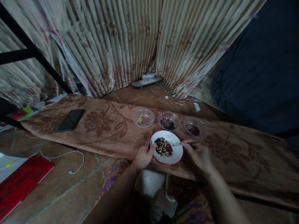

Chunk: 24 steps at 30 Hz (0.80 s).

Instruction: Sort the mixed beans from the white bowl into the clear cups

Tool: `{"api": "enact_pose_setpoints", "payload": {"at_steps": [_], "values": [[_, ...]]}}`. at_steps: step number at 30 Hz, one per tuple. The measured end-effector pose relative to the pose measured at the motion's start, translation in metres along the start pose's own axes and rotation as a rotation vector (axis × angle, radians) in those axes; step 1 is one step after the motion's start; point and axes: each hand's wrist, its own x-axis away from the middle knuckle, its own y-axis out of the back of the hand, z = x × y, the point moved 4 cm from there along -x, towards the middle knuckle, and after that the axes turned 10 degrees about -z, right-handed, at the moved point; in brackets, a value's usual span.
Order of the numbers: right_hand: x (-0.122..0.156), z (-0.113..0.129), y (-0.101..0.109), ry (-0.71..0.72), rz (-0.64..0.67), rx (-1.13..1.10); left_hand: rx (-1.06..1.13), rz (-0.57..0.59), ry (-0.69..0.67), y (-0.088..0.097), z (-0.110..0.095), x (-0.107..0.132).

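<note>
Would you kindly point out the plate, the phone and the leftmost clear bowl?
Plate [176, 152], head view: bare white inside.
Phone [71, 120], head view: middle of its dark upper face.
Leftmost clear bowl [147, 120], head view: bare part of its bottom.

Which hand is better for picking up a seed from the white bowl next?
Probably the right hand: it holds a thin metal tool, whose tip is over the white bowl, close to the seeds. The left hand is busy holding the bowl's edge.
</note>
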Motion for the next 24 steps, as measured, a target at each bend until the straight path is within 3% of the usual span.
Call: {"api": "enact_pose_setpoints", "payload": {"at_steps": [4,7,11,16,20,23,24], "values": [[-0.006,0.011,0.017,-0.032,-0.209,-0.097,0.009,-0.003,0.004,0.000,0.001,-0.001],[-0.025,0.015,0.043,0.040,-0.413,-0.062,0.008,-0.003,0.011,0.000,0.002,-0.002],[-0.052,0.000,0.073,0.058,-0.629,-0.049,-0.013,-0.004,0.029,0.001,0.003,-0.002],[-0.054,-0.022,0.075,0.026,-0.651,-0.032,-0.014,-0.010,0.016,0.001,0.002,-0.002],[-0.031,-0.010,0.065,0.012,-0.637,-0.082,-0.018,0.004,0.031,0.000,0.000,-0.001],[-0.016,0.007,0.046,-0.057,-0.446,-0.114,-0.023,0.007,0.030,0.001,-0.001,-0.001],[-0.011,0.012,0.036,-0.075,-0.317,-0.123,-0.027,0.006,0.026,0.001,-0.001,0.000]]}}
